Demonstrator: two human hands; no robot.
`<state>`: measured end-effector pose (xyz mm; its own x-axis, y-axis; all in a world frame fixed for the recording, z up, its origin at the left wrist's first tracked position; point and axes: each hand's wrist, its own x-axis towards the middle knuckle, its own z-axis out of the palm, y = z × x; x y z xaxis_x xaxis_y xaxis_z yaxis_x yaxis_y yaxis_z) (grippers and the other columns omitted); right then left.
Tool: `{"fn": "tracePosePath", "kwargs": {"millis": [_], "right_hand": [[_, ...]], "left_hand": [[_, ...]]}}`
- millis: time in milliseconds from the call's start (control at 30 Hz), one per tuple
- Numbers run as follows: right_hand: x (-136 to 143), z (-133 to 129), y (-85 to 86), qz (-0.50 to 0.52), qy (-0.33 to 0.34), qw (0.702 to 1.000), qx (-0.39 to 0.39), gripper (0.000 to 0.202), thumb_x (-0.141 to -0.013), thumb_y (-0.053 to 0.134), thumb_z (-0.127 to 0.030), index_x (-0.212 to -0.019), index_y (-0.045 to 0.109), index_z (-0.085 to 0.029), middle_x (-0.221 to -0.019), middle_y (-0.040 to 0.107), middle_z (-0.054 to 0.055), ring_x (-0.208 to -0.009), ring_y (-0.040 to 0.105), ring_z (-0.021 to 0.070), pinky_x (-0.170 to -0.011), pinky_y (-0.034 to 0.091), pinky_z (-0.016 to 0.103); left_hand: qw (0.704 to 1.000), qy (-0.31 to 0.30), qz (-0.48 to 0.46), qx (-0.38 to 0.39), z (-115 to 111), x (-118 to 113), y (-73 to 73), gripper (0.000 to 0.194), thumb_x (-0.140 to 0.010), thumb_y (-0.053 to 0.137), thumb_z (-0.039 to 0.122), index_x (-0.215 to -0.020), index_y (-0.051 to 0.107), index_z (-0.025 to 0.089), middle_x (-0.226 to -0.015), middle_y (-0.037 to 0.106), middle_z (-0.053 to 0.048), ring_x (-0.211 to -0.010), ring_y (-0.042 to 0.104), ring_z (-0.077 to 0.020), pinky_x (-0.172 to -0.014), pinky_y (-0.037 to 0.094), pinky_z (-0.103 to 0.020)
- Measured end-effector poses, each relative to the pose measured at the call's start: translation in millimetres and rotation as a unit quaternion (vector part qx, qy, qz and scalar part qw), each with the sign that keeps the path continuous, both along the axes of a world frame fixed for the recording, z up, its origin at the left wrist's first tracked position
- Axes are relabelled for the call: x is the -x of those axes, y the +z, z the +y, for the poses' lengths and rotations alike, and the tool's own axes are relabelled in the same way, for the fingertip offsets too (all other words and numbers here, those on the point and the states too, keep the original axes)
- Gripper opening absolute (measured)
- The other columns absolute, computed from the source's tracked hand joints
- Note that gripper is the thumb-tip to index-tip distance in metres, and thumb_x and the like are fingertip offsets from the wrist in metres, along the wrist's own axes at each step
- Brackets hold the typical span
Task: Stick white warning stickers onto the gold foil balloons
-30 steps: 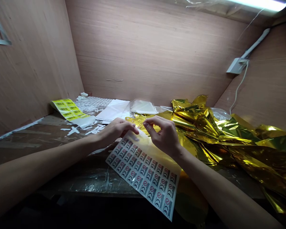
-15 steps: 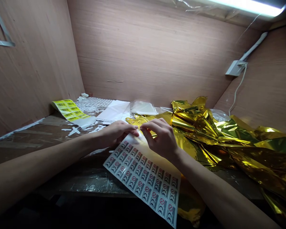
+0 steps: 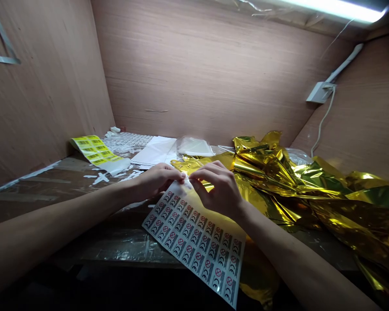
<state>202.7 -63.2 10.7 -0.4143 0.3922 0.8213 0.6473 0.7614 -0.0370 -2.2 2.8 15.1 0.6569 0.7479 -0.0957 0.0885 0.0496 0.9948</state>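
Note:
A sheet of stickers (image 3: 194, 242), printed with rows of CE marks and red crossed-out circles, slopes down over the table's front edge. At its upper left corner my left hand (image 3: 160, 180) is closed, thumb and forefinger pinching the sheet's top end. My right hand (image 3: 218, 185) hovers over the sheet's bare upper part, thumb and forefinger pinched close to the left fingertips. Whatever the right fingertips hold is too small to make out. Gold foil (image 3: 259, 194) lies beneath and right of the right hand.
Yellow labels (image 3: 97, 151) curl against the left wall. White paper sheets (image 3: 157, 150) and clear plastic bags (image 3: 196, 147) lie at the back. More crumpled foil covers the table's right side. A white socket box (image 3: 320, 92) with a cable hangs on the right wall.
My right fingertips have moved slightly left, closer to the left ones. The sticker sheet's lower end has shifted a little left and up.

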Motion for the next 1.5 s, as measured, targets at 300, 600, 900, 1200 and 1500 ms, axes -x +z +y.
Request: {"fn": "tracePosePath", "kwargs": {"millis": [300,600,900,1200,1500], "right_hand": [[-19,13,6.8,0.124,0.076,0.908,0.394,0.028,-0.092,0.066,-0.042,-0.086,0.078,-0.018,-0.074,0.073,0.003,-0.066,0.065,0.0147,-0.061,0.051,0.028],[-24,15,8.8,0.099,0.130,0.855,0.492,0.027,-0.086,0.074,-0.043,-0.085,0.077,-0.016,-0.073,0.070,0.002,-0.064,0.059,0.0116,-0.060,0.047,0.026],[-25,15,13.1,0.052,0.056,0.918,0.388,0.019,-0.093,0.062,-0.031,-0.084,0.069,-0.017,-0.070,0.064,0.000,-0.064,0.055,0.0120,-0.063,0.046,0.026],[-57,37,3.4,0.073,0.036,0.893,0.443,0.023,-0.091,0.066,-0.038,-0.086,0.069,-0.016,-0.078,0.066,0.002,-0.069,0.058,0.0135,-0.066,0.050,0.028],[-53,52,-4.4,0.093,0.026,0.916,0.389,0.017,-0.092,0.065,-0.032,-0.088,0.072,-0.016,-0.117,0.071,0.014,-0.098,0.068,0.0198,-0.083,0.056,0.034]], "left_hand": [[0.946,-0.083,0.057,-0.307,-7,4,1.9,0.036,-0.094,0.060,0.045,-0.082,0.068,0.012,-0.072,0.057,-0.002,-0.066,0.046,-0.0128,-0.060,0.036,-0.025],[0.903,-0.108,0.121,-0.399,-11,6,-2.0,0.039,-0.099,0.055,0.045,-0.086,0.072,0.013,-0.065,0.052,0.001,-0.059,0.041,-0.0105,-0.054,0.030,-0.023],[0.924,-0.094,0.159,-0.335,13,15,-0.7,0.034,-0.084,0.074,0.047,-0.086,0.081,0.014,-0.071,0.072,-0.005,-0.061,0.057,-0.0141,-0.055,0.041,-0.022],[0.916,-0.232,0.226,-0.236,40,35,3.7,0.028,-0.068,0.087,0.045,-0.076,0.082,0.018,-0.069,0.075,-0.008,-0.057,0.063,-0.0168,-0.051,0.043,-0.023],[0.914,-0.165,0.208,-0.307,31,26,2.7,0.063,-0.064,0.090,0.044,-0.120,0.073,0.020,-0.060,0.060,0.002,-0.050,0.050,-0.0130,-0.045,0.031,-0.021]]}}
